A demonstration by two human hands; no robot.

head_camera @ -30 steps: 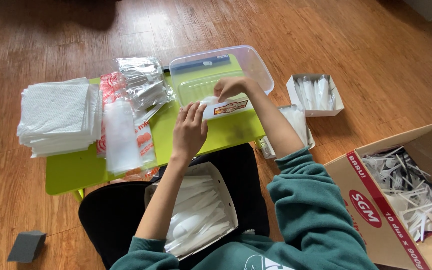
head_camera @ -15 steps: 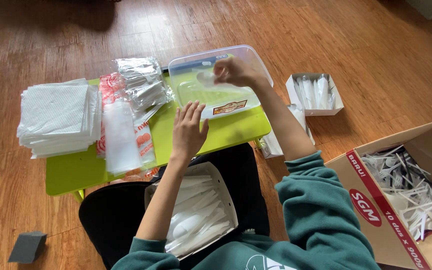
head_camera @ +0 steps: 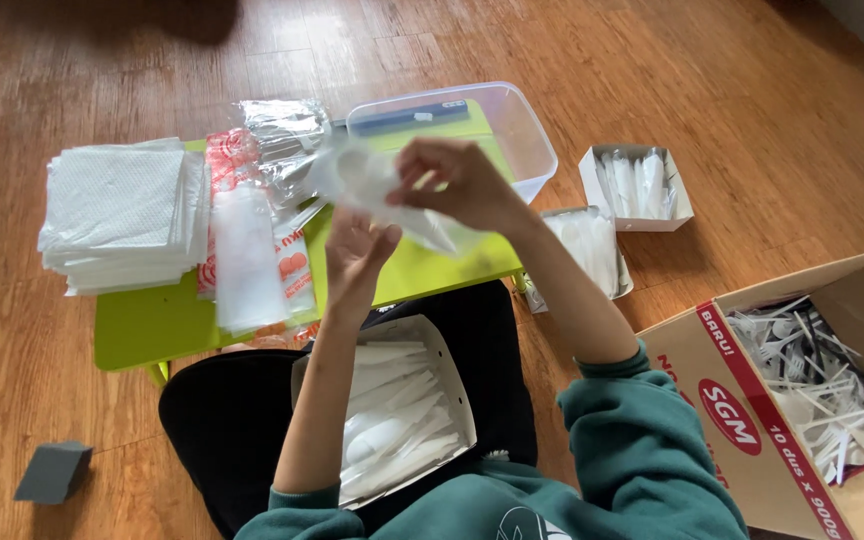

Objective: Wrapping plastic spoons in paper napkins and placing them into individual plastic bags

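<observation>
Right hand [head_camera: 457, 180] gripping a clear plastic bag [head_camera: 377, 190] above the green table [head_camera: 152, 325], left hand [head_camera: 357, 250] open just beneath it, fingers touching the bag, napkin stack [head_camera: 122, 210] at the side.

The little table [head_camera: 152, 330] under the hands is a loud lime green, sitting on warm reddish-brown wood-plank floor [head_camera: 102, 60]. Out past the left hand [head_camera: 352, 255] there's a stack of plain white napkins [head_camera: 117, 215] with a faint dimpled texture, plus clear bags [head_camera: 252, 240] printed in red-orange. The right hand [head_camera: 457, 185] grips a see-through, slightly milky plastic packet [head_camera: 372, 185]. Just beyond it sits a clear tub [head_camera: 522, 130] with a dark blue strip inside. The sleeves [head_camera: 642, 450] are deep teal green. Off to the right-hand side is a brown cardboard box [head_camera: 752, 400] with a red band and white lettering, full of white cutlery.
</observation>
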